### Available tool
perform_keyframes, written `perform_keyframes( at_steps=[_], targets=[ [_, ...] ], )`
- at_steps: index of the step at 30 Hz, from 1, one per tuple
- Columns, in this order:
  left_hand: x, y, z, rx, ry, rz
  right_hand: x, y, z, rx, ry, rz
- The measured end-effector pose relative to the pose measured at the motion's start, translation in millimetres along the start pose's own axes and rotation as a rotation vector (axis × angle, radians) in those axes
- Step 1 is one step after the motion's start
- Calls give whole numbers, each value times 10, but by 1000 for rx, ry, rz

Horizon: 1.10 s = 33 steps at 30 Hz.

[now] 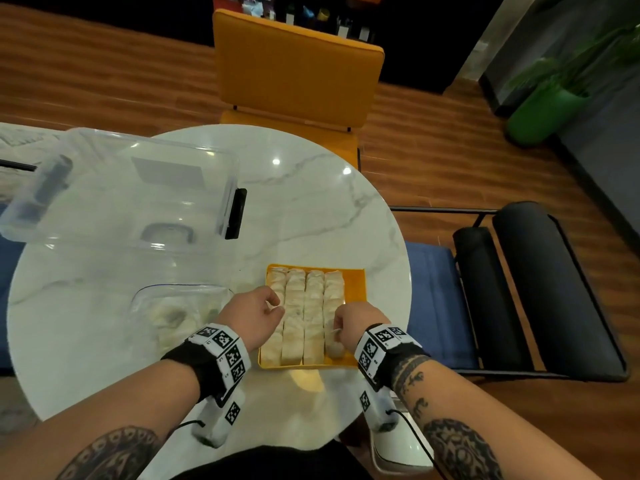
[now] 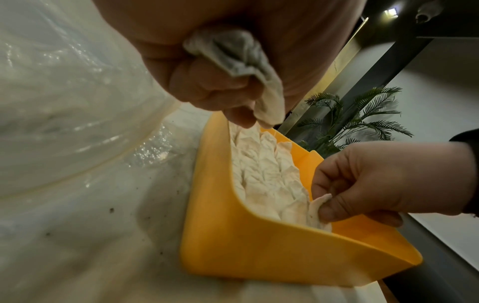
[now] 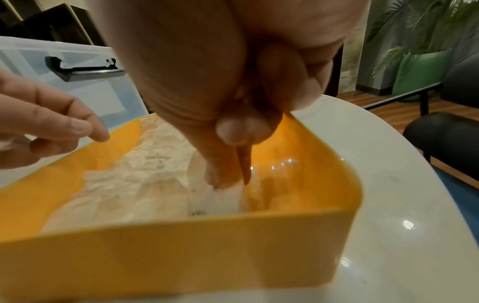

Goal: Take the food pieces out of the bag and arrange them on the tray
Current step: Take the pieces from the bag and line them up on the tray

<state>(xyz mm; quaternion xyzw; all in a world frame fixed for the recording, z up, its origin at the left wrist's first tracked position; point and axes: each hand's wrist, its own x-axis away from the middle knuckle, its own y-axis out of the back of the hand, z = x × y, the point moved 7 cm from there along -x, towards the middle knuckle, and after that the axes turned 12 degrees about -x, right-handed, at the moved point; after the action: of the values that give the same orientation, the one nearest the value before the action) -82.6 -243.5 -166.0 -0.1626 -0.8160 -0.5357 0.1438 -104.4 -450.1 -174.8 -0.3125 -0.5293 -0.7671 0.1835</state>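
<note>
A yellow tray [image 1: 356, 289] stands on the round marble table [image 1: 311, 209], holding four columns of pale food pieces [image 1: 313, 306]. My left hand [image 1: 277, 308] hovers over the tray's left column and grips one crumpled pale piece [image 2: 233, 61] in curled fingers. My right hand [image 1: 336, 329] pinches the edge of a piece [image 2: 317, 205] at the near end of the right column. In the right wrist view its fingertips [image 3: 223, 180] reach down to that piece inside the tray [image 3: 181, 256]. The clear bag [image 1: 173, 306] lies left of the tray with several pieces inside.
A clear plastic storage box [image 1: 121, 188] with black latches fills the table's far left. An orange chair [image 1: 298, 67] stands behind the table and a black chair [image 1: 536, 289] to the right. The table's rounded edge runs close beside the tray's right side.
</note>
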Motion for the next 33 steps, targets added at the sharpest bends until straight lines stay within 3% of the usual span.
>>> perform_keyframes(
  at_steps=[16,19,22,24,29,33],
  targets=[
    [-88,9,31,54,-17,-5,26,126,54,10,-4,-85],
    [-93,127,-1,262,23,-26,143,263,146,-73,68,-143],
    [-78,204,-40,714,242,3,371,336,444,-350,273,-159],
    [-40,247,-162,982,317,48,530,321,685,-552,355,-127],
    [113,424,-519,1218,237,136,633,384,900,-793,367,-260],
    [168,444,-528,1151,123,124,717,439,848,-999,367,-304]
  ],
)
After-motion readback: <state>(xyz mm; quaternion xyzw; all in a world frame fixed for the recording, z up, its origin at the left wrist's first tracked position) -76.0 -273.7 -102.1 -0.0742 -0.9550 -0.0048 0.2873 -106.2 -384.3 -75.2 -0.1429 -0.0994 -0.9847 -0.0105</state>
